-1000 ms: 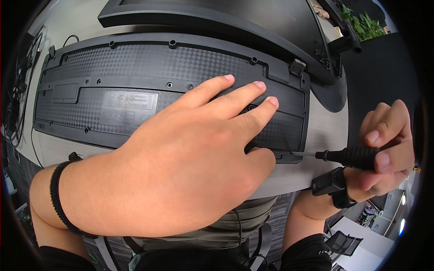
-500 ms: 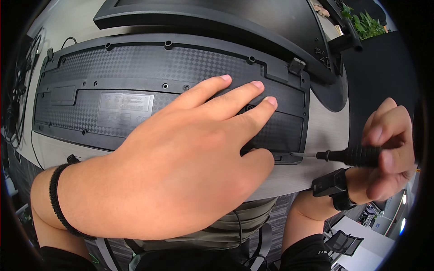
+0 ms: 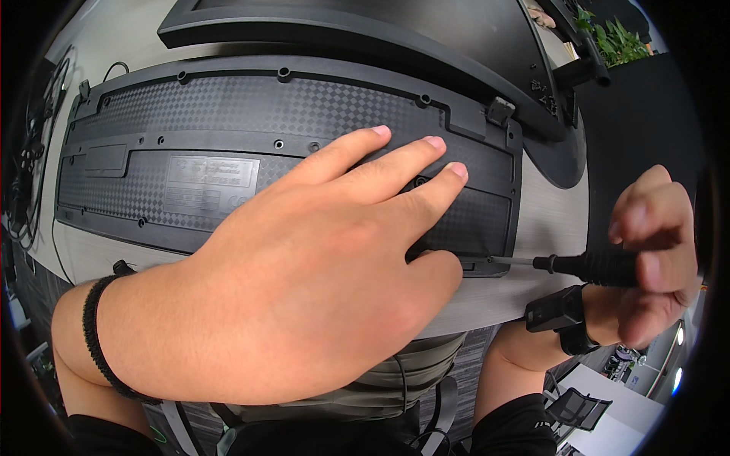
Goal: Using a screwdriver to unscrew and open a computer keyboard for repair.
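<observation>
A black keyboard (image 3: pixel 205 106) lies upside down on the table, its checkered underside with several screw holes facing up. My left hand (image 3: pixel 327 251) rests on its right half, fingers spread, palm down, hiding part of the underside. In my right hand (image 3: pixel 658 251) is a screwdriver (image 3: pixel 582 265), its ribbed black handle between thumb and fingers. The thin shaft points left, and its tip meets the keyboard's near right corner. Whether the tip sits in a screw head is too small to tell.
Beyond the keyboard stands a black monitor (image 3: pixel 365 38). Several small screws (image 3: pixel 542 93) lie on a dark surface at its right end. Dark cables (image 3: pixel 30 152) are bunched on the left. A green plant (image 3: pixel 616 42) is at the far right, and the pale table (image 3: pixel 551 220) ends near my body.
The fingers of my right hand have shifted slightly around the screwdriver handle. My left hand and the keyboard stay practically where they were.
</observation>
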`<action>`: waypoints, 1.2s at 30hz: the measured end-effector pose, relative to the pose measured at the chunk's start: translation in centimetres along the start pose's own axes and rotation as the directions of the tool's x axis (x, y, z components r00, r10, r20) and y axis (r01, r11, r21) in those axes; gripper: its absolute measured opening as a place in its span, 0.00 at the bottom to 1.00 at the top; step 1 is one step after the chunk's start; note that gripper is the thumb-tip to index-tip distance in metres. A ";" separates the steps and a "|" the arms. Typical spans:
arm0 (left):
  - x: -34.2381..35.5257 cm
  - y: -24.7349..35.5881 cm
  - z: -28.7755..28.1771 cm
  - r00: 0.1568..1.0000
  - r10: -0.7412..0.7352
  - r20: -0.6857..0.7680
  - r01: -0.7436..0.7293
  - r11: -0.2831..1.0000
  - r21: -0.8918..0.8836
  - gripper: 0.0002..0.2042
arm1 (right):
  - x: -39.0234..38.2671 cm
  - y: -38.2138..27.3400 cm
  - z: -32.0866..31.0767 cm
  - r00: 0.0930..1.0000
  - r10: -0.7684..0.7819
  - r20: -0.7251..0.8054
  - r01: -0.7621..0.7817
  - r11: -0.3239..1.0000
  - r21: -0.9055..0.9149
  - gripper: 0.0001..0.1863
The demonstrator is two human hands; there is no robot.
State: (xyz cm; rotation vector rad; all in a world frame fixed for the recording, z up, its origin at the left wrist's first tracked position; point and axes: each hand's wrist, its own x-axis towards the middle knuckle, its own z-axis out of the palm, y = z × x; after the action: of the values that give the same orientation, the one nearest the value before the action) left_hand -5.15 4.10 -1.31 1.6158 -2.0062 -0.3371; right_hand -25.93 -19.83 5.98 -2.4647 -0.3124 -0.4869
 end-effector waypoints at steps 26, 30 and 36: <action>0.1 0.0 0.0 1.000 -0.013 0.009 0.013 1.000 0.019 0.06 | 0.0 1.2 1.6 0.995 -0.074 -0.072 0.081 0.992 0.099 0.26; 0.1 0.0 0.0 1.000 -0.014 0.005 0.014 1.000 0.020 0.06 | 0.2 0.8 0.8 1.000 -0.029 0.008 0.028 0.997 0.075 0.23; 0.1 0.1 0.0 1.000 -0.011 0.008 0.011 1.000 0.025 0.05 | 0.1 0.5 0.4 0.995 -0.067 0.074 0.061 0.995 0.081 0.29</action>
State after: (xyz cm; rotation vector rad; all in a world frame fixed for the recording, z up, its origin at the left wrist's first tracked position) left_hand -5.22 4.03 -1.28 1.6437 -2.0166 -0.3243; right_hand -25.58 -19.97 5.42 -2.4061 -0.4353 -0.3994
